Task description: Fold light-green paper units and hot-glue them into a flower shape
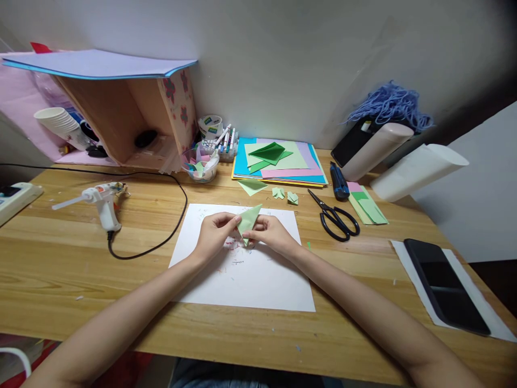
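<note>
Between my two hands is a light green folded paper (249, 220), pointed at its top right and at its bottom. My left hand (220, 229) pinches its left edge between thumb and fingers. At the lower right side my right hand (270, 231) grips it, thumb in front and fingers partly hidden behind. Both hands are over a white sheet (242, 291) bearing small coloured marks. Just beyond the sheet lie a light green paper triangle (252, 186) and two small folded green pieces, one (278, 193) left of the other (293, 198).
Black-handled scissors (335, 218), a blue cutter (339, 183) and a phone (446, 285) lie to the right. On the left is a white glue gun (105, 205) with a looping black cord. Behind stand a coloured paper stack (240, 170), a scrap tub (205, 172) and an open box (177, 113).
</note>
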Demonstrator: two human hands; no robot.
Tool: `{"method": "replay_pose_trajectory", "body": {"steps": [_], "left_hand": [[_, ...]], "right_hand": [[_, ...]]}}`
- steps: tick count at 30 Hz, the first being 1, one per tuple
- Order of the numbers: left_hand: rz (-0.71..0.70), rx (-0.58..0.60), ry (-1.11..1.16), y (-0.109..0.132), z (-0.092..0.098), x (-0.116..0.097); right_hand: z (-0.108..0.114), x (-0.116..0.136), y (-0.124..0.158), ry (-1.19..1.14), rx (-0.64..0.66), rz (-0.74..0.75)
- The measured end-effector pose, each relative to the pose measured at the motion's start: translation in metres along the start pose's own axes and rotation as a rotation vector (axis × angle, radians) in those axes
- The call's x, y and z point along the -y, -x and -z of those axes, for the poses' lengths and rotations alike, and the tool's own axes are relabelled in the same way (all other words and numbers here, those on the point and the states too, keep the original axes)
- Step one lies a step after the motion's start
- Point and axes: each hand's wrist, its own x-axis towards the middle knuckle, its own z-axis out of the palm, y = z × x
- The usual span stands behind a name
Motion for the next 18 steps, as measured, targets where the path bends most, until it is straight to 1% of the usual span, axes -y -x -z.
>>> {"method": "replay_pose_trajectory", "body": {"steps": [3, 9, 14, 18], "left_hand": [[-0.005, 0.004, 0.017, 0.0003, -0.0007, 0.0023], [-0.015, -0.001, 0.026, 0.0005, -0.0026, 0.0088], [-0.003, -0.013, 0.022, -0.0001, -0.0046, 0.0101], [0.011, -0.014, 0.032, -0.0009, -0.0046, 0.0097]], "right_hand": [[0.002, -0.0016, 0.0003, 0.007, 0.003, -0.009], [0.0039, -0.0056, -0.001, 0.012, 0.111, -0.015], [0.0024, -0.0036, -0.0015, 0.013, 0.111, -0.009], [0.0037, -0.0009, -0.0009, 0.036, 0.175, 0.008]]}}
